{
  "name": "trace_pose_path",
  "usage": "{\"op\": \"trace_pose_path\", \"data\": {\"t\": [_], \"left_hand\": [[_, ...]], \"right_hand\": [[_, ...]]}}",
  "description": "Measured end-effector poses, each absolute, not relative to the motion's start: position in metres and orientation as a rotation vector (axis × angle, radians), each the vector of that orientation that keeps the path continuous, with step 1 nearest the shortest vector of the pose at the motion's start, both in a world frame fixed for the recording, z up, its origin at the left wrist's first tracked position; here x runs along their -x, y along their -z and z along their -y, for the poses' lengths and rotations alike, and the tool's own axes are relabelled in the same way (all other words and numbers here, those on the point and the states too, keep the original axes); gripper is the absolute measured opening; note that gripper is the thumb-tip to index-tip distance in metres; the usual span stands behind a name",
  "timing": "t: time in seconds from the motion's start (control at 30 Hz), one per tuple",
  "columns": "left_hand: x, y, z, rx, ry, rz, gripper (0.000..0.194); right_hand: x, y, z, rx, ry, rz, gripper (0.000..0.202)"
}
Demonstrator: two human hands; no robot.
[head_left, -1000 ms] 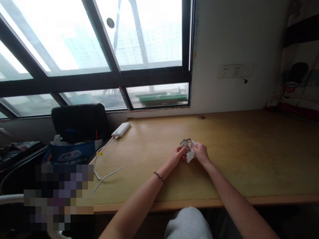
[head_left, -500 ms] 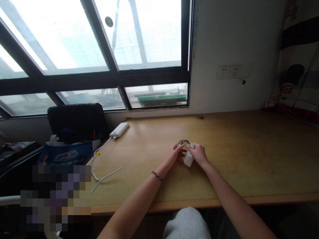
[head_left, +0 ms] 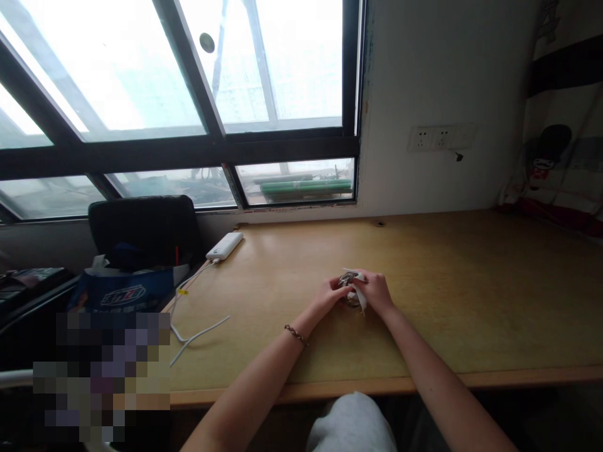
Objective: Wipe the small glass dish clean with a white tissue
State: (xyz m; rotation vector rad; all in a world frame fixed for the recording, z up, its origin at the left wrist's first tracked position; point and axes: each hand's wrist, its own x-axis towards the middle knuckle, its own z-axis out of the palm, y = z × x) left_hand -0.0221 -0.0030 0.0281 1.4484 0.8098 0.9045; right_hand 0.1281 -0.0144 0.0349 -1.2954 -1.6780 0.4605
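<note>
My left hand [head_left: 330, 293] is closed round a small, shiny, glass-like round piece [head_left: 347, 279] with a faceted rim, tilted over the middle of the desk. From the right, my right hand [head_left: 375, 289] grips a white tissue [head_left: 362, 297] and presses it against the piece. One corner of the tissue hangs below my fingers. My fingers hide much of the round piece, so its exact kind cannot be made out.
Both hands are above a wooden desk [head_left: 447, 301]. A white power bank [head_left: 225, 247] with a white cable [head_left: 202, 336] lies at its left edge. Beyond that edge are a black chair [head_left: 144, 226] and a blue bag [head_left: 125, 292]. A window and wall sockets [head_left: 432, 137] are behind.
The round piece has been turned and tilted between my hands. The tissue has shifted with it and now shows as a narrower strip. Both hands stay in nearly the same place.
</note>
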Motion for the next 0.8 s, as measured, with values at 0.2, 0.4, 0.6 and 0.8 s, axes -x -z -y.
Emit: {"op": "trace_pose_path", "data": {"t": [0.2,0.4,0.6,0.8], "left_hand": [[0.014,-0.028,0.002,-1.366,-1.037,-0.694,0.046],[0.007,-0.016,-0.006,-1.137,-1.16,-0.81,0.041],[-0.003,-0.01,0.003,-1.253,-0.887,-0.749,0.033],[-0.004,-0.021,0.01,-1.413,-1.136,-0.666,0.049]], "right_hand": [[-0.133,-0.016,-0.002,1.363,-0.651,1.314,0.032],[-0.123,-0.01,-0.009,0.993,-0.981,0.84,0.029],[-0.118,-0.01,-0.007,0.857,-1.065,0.7,0.03],[-0.114,-0.003,-0.005,0.994,-1.153,0.826,0.036]]}}
